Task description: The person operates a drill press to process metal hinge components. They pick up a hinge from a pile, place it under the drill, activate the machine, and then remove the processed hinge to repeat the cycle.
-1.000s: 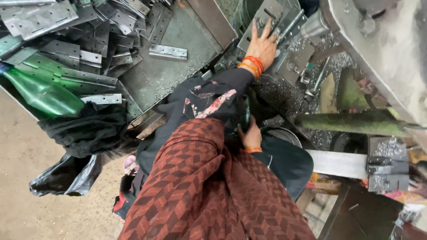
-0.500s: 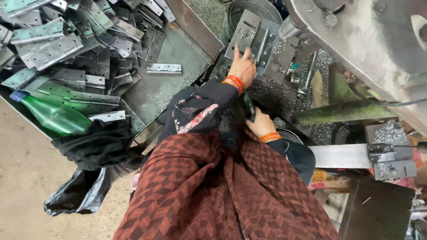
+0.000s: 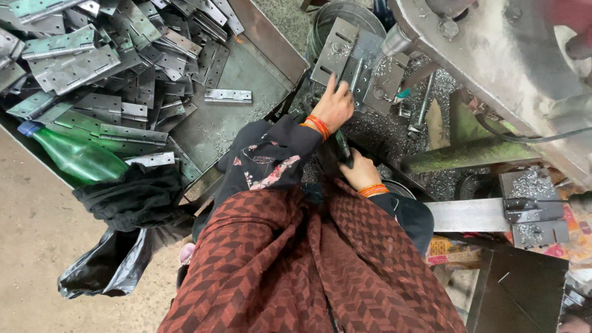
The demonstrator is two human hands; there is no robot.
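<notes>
My left hand point(image 3: 333, 108), with orange bangles at the wrist and a black flowered sleeve, reaches forward and grips the lower edge of a grey slotted hinge plate point(image 3: 338, 54) lying on the machine bed. Beside that plate lie other plates point(image 3: 383, 79), dusted with metal shavings. My right hand point(image 3: 359, 171), also with orange bangles, is closer to my body and is closed around a dark handle-like part point(image 3: 343, 150); what that part is cannot be made out. A red patterned shawl point(image 3: 296, 271) covers my lap.
A large heap of grey metal hinges point(image 3: 105, 68) fills a tray on the left, with a single hinge point(image 3: 228, 95) on the tray floor. A green bottle point(image 3: 77, 157) and black bags point(image 3: 123, 209) lie at its near edge. A machine body point(image 3: 505, 68) stands at the right, with a metal bar point(image 3: 487, 213).
The view has shifted, so the hinge heap shows more fully. My left hand stays on the plates at the machine. My right hand has moved slightly forward onto the dark part.
</notes>
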